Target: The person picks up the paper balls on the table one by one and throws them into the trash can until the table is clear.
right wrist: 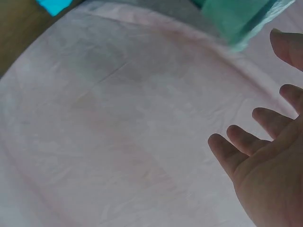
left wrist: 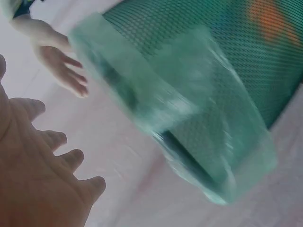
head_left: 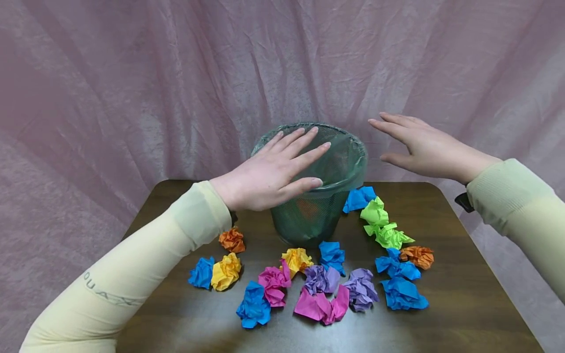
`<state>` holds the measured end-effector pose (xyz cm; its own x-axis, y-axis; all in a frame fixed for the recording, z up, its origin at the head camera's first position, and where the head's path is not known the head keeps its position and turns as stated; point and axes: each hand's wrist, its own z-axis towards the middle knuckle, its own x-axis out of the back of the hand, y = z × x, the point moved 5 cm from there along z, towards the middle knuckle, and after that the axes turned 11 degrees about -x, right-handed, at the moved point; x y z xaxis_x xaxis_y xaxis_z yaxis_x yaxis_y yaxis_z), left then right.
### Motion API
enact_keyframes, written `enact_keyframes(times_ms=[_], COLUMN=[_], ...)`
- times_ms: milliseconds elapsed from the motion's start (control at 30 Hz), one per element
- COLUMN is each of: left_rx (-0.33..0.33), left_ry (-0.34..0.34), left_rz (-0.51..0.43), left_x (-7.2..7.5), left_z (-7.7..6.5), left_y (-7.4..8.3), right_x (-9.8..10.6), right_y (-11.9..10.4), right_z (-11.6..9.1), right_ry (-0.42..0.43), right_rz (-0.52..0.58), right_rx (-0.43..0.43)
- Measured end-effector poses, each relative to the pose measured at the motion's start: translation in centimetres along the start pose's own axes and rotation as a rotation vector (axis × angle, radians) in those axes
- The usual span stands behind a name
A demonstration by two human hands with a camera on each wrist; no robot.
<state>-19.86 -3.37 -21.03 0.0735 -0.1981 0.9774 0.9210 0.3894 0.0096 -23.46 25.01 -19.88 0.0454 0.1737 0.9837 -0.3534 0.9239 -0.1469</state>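
A mesh wastebasket (head_left: pixel 309 220) lined with a thin green plastic bag (head_left: pixel 353 162) stands upright at the back of the table. Something orange shows through its mesh. My left hand (head_left: pixel 273 169) is raised in front of the basket's rim, fingers spread and holding nothing; in the left wrist view its palm (left wrist: pixel 38 170) faces the bag's folded edge. To the right of the basket my right hand (head_left: pixel 432 147) hovers in the air, fingers extended, palm empty. The right wrist view has the hand (right wrist: pixel 265 165) apart from the bag's corner (right wrist: pixel 236 23).
Crumpled paper balls lie on the dark wooden table (head_left: pixel 176 323): blue (head_left: pixel 253 304), yellow (head_left: pixel 226 272), pink (head_left: pixel 324 306), purple (head_left: pixel 362 289), green (head_left: pixel 390 236) and orange (head_left: pixel 417 257). A pink curtain (head_left: pixel 212 73) hangs behind the table.
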Motion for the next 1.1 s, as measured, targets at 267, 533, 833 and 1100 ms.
enact_keyframes(times_ms=[267, 533, 833, 1100], left_rx=[-0.149, -0.247, -0.313, -0.336], left_ry=[0.024, -0.016, -0.112, -0.199], left_rz=[0.084, 0.135, 0.102, 0.079], left_x=[0.0, -1.6, -5.9, -11.8], left_z=[1.2, 2.2, 3.6, 3.9], left_y=[4.1, 7.1, 10.2, 11.5], right_x=[-1.1, -3.1, -7.5, -12.2], right_y=[3.1, 4.9, 6.0, 6.9], right_z=[-2.1, -4.2, -7.1, -9.1], right_ry=[-0.019, -0.007, -0.054, -0.166], right_rz=[0.007, 0.036, 0.039, 0.099], right_rx=[-0.067, -0.071, -0.038, -0.057])
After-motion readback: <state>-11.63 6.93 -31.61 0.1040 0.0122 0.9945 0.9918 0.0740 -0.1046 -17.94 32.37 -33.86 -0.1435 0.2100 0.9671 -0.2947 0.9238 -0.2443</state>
